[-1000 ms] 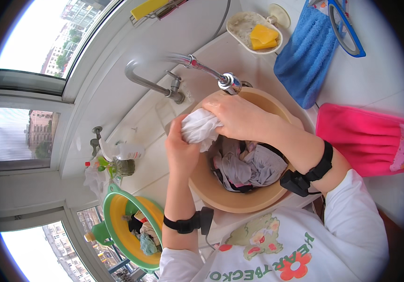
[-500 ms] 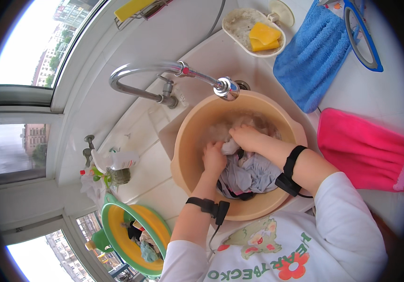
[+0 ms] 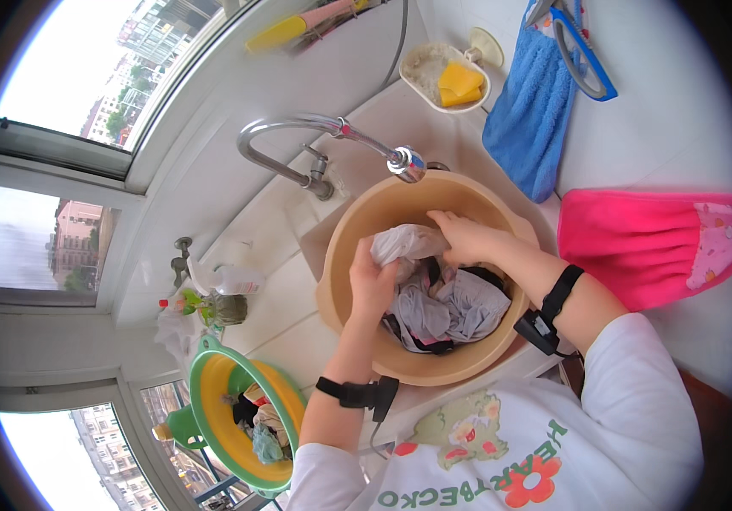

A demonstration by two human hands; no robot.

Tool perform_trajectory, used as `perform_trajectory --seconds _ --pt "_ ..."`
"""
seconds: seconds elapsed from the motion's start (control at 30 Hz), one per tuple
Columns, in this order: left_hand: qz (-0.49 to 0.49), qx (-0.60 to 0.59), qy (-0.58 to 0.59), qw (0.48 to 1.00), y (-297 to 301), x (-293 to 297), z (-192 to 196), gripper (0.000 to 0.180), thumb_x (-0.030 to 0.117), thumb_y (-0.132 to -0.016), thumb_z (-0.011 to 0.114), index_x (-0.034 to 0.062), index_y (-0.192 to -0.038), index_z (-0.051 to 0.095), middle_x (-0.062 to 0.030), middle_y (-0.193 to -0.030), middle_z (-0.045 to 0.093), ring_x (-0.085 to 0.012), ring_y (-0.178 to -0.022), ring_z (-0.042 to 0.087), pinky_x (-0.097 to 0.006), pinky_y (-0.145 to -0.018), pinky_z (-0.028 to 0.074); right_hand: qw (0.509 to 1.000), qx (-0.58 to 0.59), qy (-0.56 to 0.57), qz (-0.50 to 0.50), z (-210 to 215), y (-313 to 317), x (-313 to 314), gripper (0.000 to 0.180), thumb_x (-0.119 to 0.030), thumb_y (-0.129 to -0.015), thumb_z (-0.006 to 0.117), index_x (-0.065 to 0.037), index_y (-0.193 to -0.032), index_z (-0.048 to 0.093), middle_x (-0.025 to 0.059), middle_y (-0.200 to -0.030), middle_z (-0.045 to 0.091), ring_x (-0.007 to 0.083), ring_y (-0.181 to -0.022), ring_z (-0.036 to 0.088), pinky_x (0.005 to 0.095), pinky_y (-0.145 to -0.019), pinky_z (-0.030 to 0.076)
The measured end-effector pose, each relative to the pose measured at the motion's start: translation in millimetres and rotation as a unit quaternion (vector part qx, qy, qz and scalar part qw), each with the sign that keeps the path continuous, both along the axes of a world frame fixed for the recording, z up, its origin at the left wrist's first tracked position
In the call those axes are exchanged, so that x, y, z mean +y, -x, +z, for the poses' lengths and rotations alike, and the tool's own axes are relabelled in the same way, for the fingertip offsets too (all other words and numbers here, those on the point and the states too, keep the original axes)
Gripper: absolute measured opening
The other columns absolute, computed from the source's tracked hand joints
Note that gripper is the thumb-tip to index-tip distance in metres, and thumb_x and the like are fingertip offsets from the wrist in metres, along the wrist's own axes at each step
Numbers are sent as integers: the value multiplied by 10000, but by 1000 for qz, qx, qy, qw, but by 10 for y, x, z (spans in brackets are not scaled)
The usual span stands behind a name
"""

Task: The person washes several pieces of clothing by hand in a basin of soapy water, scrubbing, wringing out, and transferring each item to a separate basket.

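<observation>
- Left hand (image 3: 372,285) and right hand (image 3: 468,238) both have fingers closed around a bunched white cloth (image 3: 404,244), inside the tan basin (image 3: 340,255).
- More grey laundry (image 3: 455,307) lies in the basin beneath, seemingly unwashed.
- The faucet (image 3: 332,132) above the basin runs no visible water.

Wet, bunched pale grey garment (image 3: 434,289) lies inside the tan basin (image 3: 357,230).

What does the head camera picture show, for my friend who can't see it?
Both hands, left hand and right hand, grip a pale cloth over grey laundry in a tan basin under a tap. A blue towel and a pink towel hang to the right.
</observation>
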State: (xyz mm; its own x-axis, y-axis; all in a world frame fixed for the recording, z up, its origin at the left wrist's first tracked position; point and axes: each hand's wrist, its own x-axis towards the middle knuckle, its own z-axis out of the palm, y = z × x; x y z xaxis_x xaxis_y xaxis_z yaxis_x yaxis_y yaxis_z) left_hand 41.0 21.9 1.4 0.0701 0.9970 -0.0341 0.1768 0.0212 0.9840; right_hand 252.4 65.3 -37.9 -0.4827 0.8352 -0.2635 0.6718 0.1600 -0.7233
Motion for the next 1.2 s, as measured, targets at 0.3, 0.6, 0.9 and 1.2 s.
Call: perform_trajectory --seconds 0.3,0.6,0.9,1.2 --pt "28 -292 -14 956 -120 -219 1036 377 -86 -814 535 26 -1161 442 -109 -1157 563 -209 -1081 554 -355 -945 442 972 167 -132 -102 97 590 -186 1073 -384 -544 860 -148 -1406 267 188 -1431 304 417 -1333 259 479 -1035 330" --pt "149 -420 61 893 712 -297 597 364 211 -931 480 64 -1263 458 -100 -1256 532 -267 -1191 496 -449 -1017 405 942 288 0 -169 569 600 -116 541 -85 -605 747 -10 -1092 524 139 -1001 622 226 -957 610 318 -846 470" --pt "-36 -545 198 814 91 -414 61 743 624 -823 436 178 -1410 346 -63 -1434 380 -302 -1306 378 -574 -1009 347 689 645 263 -200 989 788 -276 602 80 -655 530 -17 -1244 451 96 -1134 560 204 -1052 558 331 -943 445" --pt "50 -606 137 782 99 -296 460 654 545 -902 389 95 -1377 384 -124 -1380 446 -338 -1245 445 -500 -1049 347 706 654 230 -141 726 417 -362 647 -2 -710 511 -63 -1346 409 80 -1246 518 200 -1153 506 347 -961 432"
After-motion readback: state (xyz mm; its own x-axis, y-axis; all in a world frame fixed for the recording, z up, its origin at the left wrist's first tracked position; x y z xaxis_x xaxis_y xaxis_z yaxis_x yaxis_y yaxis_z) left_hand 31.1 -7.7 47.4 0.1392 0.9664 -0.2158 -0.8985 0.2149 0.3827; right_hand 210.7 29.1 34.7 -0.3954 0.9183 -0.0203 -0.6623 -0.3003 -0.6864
